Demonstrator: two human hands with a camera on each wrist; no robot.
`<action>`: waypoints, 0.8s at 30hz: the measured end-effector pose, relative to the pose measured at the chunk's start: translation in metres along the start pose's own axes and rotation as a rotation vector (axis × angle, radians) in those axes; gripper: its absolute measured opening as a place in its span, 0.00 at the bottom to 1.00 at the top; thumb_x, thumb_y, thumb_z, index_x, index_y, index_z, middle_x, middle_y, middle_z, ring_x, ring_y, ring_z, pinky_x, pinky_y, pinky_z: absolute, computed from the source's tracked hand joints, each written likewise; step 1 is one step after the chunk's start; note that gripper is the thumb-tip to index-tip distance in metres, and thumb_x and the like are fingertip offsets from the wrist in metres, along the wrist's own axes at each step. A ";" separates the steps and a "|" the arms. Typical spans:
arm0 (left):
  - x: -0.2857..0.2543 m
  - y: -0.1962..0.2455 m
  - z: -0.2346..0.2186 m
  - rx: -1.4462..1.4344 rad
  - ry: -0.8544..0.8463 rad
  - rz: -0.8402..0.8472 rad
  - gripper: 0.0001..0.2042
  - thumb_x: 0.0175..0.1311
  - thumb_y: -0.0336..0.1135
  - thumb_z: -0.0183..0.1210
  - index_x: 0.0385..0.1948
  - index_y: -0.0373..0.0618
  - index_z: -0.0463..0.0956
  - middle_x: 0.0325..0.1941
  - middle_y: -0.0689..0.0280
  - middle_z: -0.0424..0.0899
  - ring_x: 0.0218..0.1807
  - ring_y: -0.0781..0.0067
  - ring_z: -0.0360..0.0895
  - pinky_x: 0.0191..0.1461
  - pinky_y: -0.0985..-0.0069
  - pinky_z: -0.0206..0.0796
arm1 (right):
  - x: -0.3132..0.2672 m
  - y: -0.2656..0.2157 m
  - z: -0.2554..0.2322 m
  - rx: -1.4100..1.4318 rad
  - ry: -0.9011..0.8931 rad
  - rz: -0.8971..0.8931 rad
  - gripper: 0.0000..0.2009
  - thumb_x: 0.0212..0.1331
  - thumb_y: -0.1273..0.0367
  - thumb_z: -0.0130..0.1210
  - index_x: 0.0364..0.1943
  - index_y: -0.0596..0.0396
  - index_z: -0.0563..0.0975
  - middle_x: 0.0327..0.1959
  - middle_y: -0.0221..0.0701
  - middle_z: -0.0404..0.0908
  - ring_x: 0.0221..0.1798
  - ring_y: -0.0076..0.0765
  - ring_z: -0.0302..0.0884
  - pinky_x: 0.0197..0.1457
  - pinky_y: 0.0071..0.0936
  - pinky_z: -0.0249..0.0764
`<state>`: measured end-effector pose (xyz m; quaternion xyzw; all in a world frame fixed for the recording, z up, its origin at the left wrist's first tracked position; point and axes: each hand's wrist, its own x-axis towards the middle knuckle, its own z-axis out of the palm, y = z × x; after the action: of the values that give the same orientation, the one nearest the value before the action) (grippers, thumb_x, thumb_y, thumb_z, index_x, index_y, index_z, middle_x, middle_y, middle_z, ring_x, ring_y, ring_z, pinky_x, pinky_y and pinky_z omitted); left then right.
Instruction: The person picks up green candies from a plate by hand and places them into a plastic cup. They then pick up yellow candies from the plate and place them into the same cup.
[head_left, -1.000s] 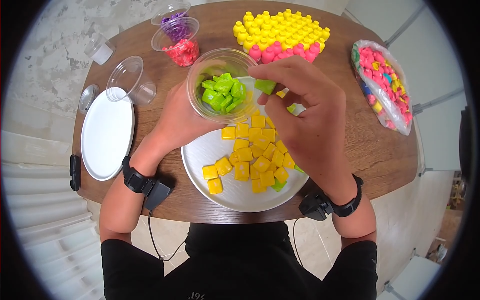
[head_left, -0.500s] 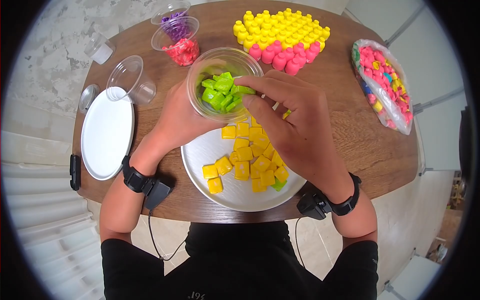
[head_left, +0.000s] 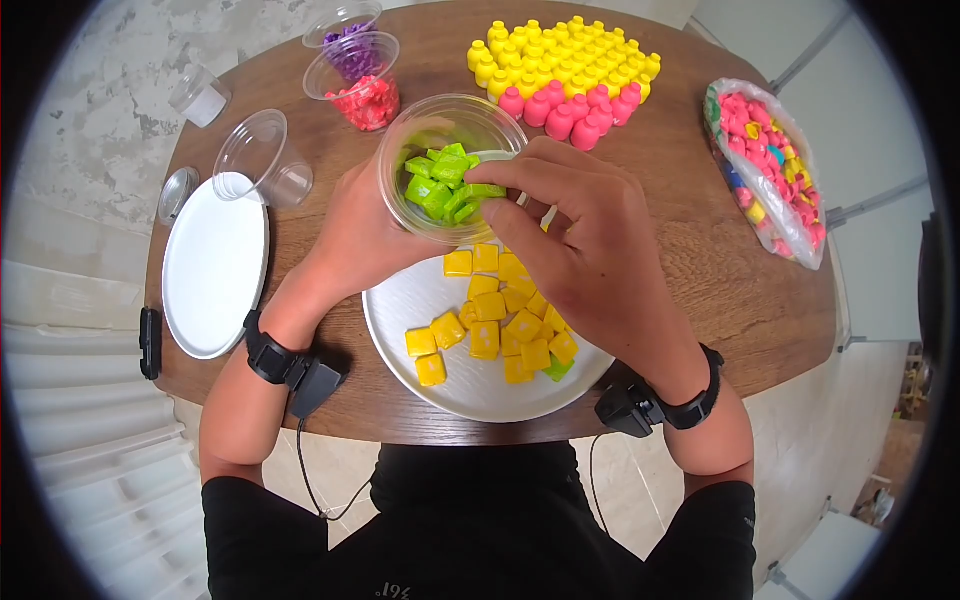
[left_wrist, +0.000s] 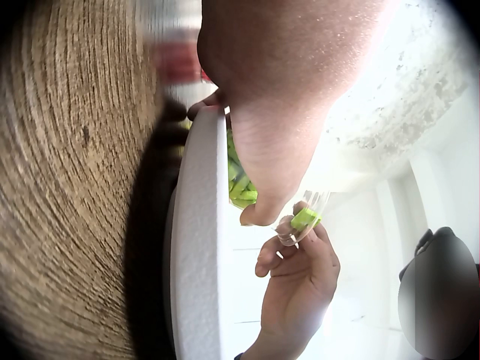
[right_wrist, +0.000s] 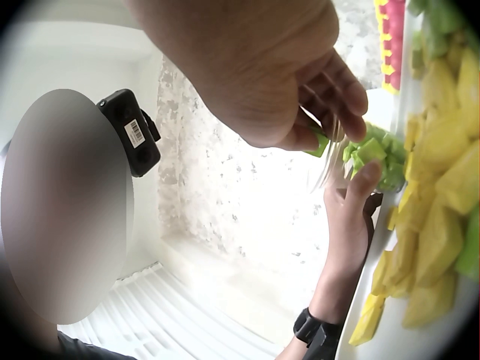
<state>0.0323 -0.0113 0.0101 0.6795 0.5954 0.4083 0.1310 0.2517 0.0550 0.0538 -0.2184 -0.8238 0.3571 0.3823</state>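
My left hand grips a clear plastic cup over the far side of a white round plate. Several green, square, wrapped-looking candies lie in the cup. At the cup's right rim, my right hand pinches another green candy between thumb and index finger, just inside the mouth. The left wrist view shows that pinched candy through the clear rim. Below the hands, yellow square candies are spread on the plate, with a green one near its right edge.
Behind the cup stand cups of red pieces and purple pieces. To the left are a tipped clear cup and a white oval plate. Yellow and pink bottles crowd the back; a filled plastic bag lies right.
My right hand has moved left with the green candy, from beside the cup to inside its rim. Over the last half second it has barely shifted. The left hand keeps its hold.
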 end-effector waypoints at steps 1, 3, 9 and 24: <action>0.000 -0.001 0.000 -0.013 -0.003 -0.001 0.44 0.44 0.36 0.83 0.69 0.47 0.72 0.61 0.55 0.87 0.62 0.54 0.86 0.65 0.62 0.78 | 0.000 0.000 0.000 -0.003 -0.004 0.003 0.08 0.63 0.74 0.61 0.41 0.63 0.87 0.35 0.41 0.83 0.32 0.50 0.84 0.37 0.44 0.76; 0.000 -0.001 0.000 -0.027 -0.005 -0.003 0.44 0.45 0.36 0.83 0.70 0.47 0.72 0.61 0.55 0.87 0.63 0.54 0.86 0.66 0.62 0.78 | 0.000 0.000 0.000 -0.005 -0.009 0.006 0.08 0.63 0.74 0.61 0.41 0.63 0.87 0.35 0.41 0.83 0.32 0.50 0.84 0.37 0.44 0.76; 0.000 0.002 -0.001 -0.018 -0.011 -0.005 0.44 0.44 0.36 0.84 0.69 0.48 0.72 0.61 0.56 0.87 0.62 0.54 0.87 0.65 0.62 0.78 | 0.000 0.001 0.000 -0.011 -0.006 -0.003 0.08 0.63 0.74 0.61 0.41 0.63 0.87 0.34 0.41 0.83 0.32 0.49 0.84 0.37 0.44 0.76; 0.000 0.000 0.000 -0.021 -0.008 -0.004 0.44 0.45 0.39 0.85 0.69 0.49 0.72 0.59 0.56 0.87 0.61 0.52 0.87 0.63 0.61 0.79 | 0.000 0.000 0.000 0.000 -0.014 0.011 0.08 0.63 0.74 0.61 0.41 0.62 0.87 0.34 0.40 0.83 0.31 0.48 0.83 0.37 0.43 0.76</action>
<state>0.0322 -0.0114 0.0099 0.6784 0.5919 0.4117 0.1415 0.2520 0.0551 0.0540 -0.2205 -0.8251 0.3609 0.3745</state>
